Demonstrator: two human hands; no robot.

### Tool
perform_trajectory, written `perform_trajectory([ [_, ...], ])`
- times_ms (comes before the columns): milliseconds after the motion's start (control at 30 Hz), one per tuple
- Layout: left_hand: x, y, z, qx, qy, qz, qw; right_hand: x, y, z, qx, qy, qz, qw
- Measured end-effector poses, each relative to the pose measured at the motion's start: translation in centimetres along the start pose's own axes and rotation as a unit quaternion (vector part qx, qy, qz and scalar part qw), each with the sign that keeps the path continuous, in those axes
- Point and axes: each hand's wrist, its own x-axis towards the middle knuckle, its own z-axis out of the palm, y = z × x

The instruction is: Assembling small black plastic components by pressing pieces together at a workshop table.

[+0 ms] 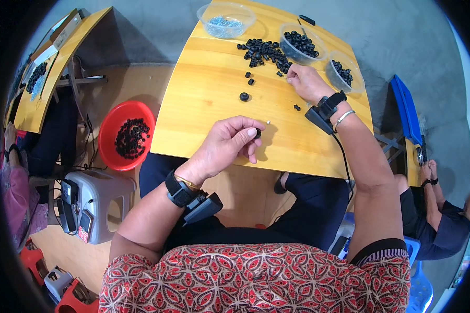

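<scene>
My left hand [225, 142] is over the near edge of the wooden table, thumb and forefinger pinching a small black ring-like part [258, 133]. Farther off, my right hand [307, 83] has its fingers closed just above the tabletop; what they hold, if anything, is hidden. Beside those fingers lies the right end of a loose pile of small black parts [263, 52]. A small black star-shaped piece [297, 107] lies nearer me, below the right hand. One larger black round part [244, 97] sits alone in mid-table, with two small black pieces [250, 81] beyond it.
Clear plastic bowls stand along the far side of the table [193, 104]: one with clear bluish pieces [224, 25], two with black parts [303, 52] [344, 78]. On the floor at left are a red basin [105, 130] of black parts and a grey stool [96, 182]. People sit at both sides.
</scene>
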Motion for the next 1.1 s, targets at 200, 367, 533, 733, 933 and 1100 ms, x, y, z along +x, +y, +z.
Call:
perform_trajectory([
  [200,-0.1,0.5,-0.4,-0.066,0.006,-0.027,0.997,-2.8,-1.8,-1.4,0.097,0.037,-0.012,0.994],
  [367,-1.6,1.5,-0.1,-0.132,-0.017,-0.033,0.991,-10.3,-8.2,-3.0,0.341,0.042,-0.034,0.939],
  [533,-4.2,2.7,2.1,-0.218,-0.098,-0.036,0.97,-16.7,-11.8,-2.3,0.532,0.074,-0.03,0.843],
  [733,-6.2,3.1,4.5,-0.234,-0.136,-0.029,0.962,-20.1,-13.5,-1.8,0.56,0.074,-0.053,0.823],
  [933,-7.5,3.0,4.9,-0.189,-0.148,0.006,0.971,-21.8,-15.3,-1.9,0.479,0.116,-0.073,0.867],
  [1100,-8.4,3.0,5.3,-0.135,-0.128,0.03,0.982,-22.0,-16.5,-1.9,0.342,0.195,-0.108,0.913],
])
